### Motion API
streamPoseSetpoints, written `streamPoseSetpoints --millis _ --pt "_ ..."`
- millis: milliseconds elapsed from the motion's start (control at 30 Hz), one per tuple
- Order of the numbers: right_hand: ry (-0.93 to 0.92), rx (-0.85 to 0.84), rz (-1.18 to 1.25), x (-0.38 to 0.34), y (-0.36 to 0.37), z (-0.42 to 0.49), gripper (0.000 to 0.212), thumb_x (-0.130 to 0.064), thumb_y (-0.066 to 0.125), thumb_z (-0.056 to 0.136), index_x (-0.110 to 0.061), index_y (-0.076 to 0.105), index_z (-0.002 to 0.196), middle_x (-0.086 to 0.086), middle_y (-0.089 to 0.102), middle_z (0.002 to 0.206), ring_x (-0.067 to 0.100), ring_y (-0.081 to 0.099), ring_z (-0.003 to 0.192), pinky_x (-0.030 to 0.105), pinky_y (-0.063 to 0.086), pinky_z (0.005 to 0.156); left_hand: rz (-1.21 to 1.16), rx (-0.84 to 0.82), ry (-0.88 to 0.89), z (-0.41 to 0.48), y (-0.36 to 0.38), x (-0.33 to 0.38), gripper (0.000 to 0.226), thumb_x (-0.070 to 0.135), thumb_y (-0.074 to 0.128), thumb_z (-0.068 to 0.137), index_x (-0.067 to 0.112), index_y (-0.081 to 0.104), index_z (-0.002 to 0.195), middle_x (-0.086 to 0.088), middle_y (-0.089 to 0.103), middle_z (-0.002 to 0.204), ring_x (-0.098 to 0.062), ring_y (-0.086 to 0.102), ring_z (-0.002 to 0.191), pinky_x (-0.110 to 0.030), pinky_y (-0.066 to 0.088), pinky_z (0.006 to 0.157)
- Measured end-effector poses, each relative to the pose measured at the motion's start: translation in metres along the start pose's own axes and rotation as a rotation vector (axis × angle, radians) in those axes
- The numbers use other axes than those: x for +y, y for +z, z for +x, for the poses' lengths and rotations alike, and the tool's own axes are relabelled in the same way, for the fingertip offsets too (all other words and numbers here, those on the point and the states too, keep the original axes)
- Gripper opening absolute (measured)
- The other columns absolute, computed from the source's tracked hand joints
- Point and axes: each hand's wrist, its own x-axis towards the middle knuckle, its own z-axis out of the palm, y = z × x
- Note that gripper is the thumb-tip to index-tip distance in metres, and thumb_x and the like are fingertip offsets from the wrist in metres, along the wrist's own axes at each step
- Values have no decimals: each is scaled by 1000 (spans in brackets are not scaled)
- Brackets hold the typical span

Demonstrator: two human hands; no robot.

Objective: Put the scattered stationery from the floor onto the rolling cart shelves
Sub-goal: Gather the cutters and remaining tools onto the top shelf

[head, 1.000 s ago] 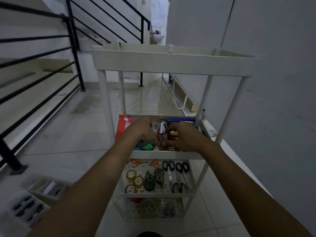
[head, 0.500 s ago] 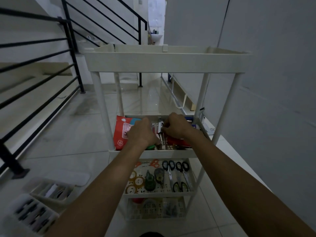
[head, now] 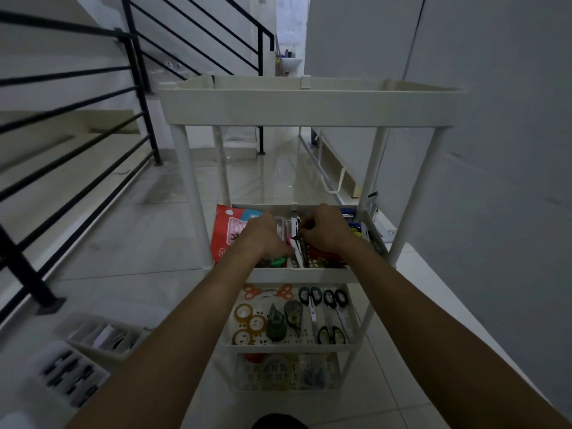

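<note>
Small dark item is pinched in the curled fingers of the right hand, over the middle shelf of the rolling cart. The left hand sits just beside it, fingers dipping out of sight by a green piece, so its grip can't be told. A red packet stands left of that hand. Below both hands, scissors and tape rolls lie on the next shelf down.
</note>
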Motion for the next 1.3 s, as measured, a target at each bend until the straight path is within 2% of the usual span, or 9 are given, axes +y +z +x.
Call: streamPoseSetpoints --millis 200,433,533,633,800,900,1000,1133,1300 --pt "-21 -2 90 6 -4 -12 21 -15 57 89 -13 74 100 8 74 97 23 67 87 47 56 81 26 53 48 -4 -5 -1 35 14 68 88 7 59 122 -8 59 106 -20 58 95 -28 53 75" --pt "-151 93 92 11 -10 -25 26 -7 49 94 -11 73 103 9 71 103 23 64 91 40 53 81 60 226 196 -20 0 -4 13 25 64 91 13 68 96 -3 67 84 -15 64 75 -37 58 71" --pt "-211 142 49 11 -11 -32 29 -22 46 96 -16 69 112 8 67 111 23 61 100 42 52 83 113 345 347 -35 -4 -5 12 31 60 92 20 66 93 2 66 86 -15 62 76 -34 55 67" --pt "-259 153 -22 4 -8 -46 46 -46 39 91 -21 66 117 4 63 121 22 57 110 45 51 88 114 401 537 -58 -5 -6 28 34 59 91 21 65 115 1 68 108 -15 62 96 -32 54 77" --pt "-352 184 -25 -14 6 -64 38 -44 47 92 -23 65 119 0 60 122 19 55 112 42 51 88 313 574 670 -101 -5 -39 32 36 60 88 13 70 108 -2 68 104 -17 61 94 -34 50 75" --pt "-369 123 35 -22 12 -54 30 -32 53 95 -21 63 121 1 63 121 19 59 106 41 53 84 293 518 545 -100 -4 -51 34 35 57 93 7 66 111 -8 66 105 -19 62 93 -28 51 74" --pt "-339 -1 22 -31 17 -43 36 -35 49 97 -28 56 131 0 61 126 21 59 108 36 50 86 291 304 367 -85 5 -41 27 18 53 96 -3 65 109 -20 64 104 -33 62 92 -43 57 76" --pt "-243 -124 30 -34 16 -37 40 -44 50 96 -28 57 132 3 60 130 22 60 108 28 44 84 399 236 25 -52 11 -34 62 49 17 94 9 57 121 -23 54 126 -42 50 112 -52 40 100" --pt "-198 -132 92 -30 15 -37 36 -35 53 97 -21 59 130 4 62 128 19 59 106 23 39 80 313 91 33 -40 19 -33 47 47 27 100 14 56 116 -13 60 121 -30 58 102 -47 48 93"
